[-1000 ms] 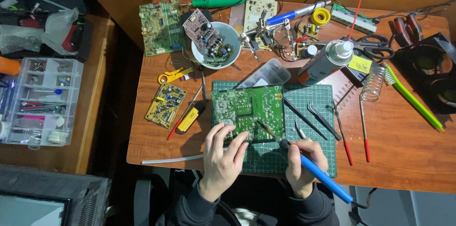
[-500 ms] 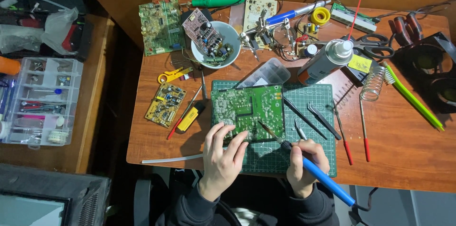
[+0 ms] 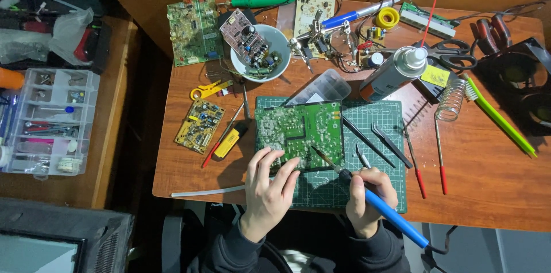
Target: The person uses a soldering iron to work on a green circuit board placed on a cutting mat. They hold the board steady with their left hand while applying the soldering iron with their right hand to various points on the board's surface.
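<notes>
We look down on a brown wooden table [image 3: 189, 175] full of tools and parts. A green cutting mat [image 3: 379, 112] lies near our edge. A second wooden top on the left holds a clear parts box [image 3: 49, 121]. A white bowl [image 3: 281, 40] of small parts, a spray can [image 3: 393, 72] and black scissors [image 3: 453, 55] sit farther back.

On the mat lies a green circuit board [image 3: 301, 129]. It is flat, with many tiny silver dots on it.

Our left hand [image 3: 270, 190] rests on the near edge of the board, fingers spread a little and pressing down. Our right hand [image 3: 370, 192] is curled tight around a blue soldering iron [image 3: 396, 218]. Its thin tip points at the lower right part of the board.

We cannot tell if the tip touches the board. The iron's cord runs off the bottom edge. Things at the far right are dark and hard to make out.
</notes>
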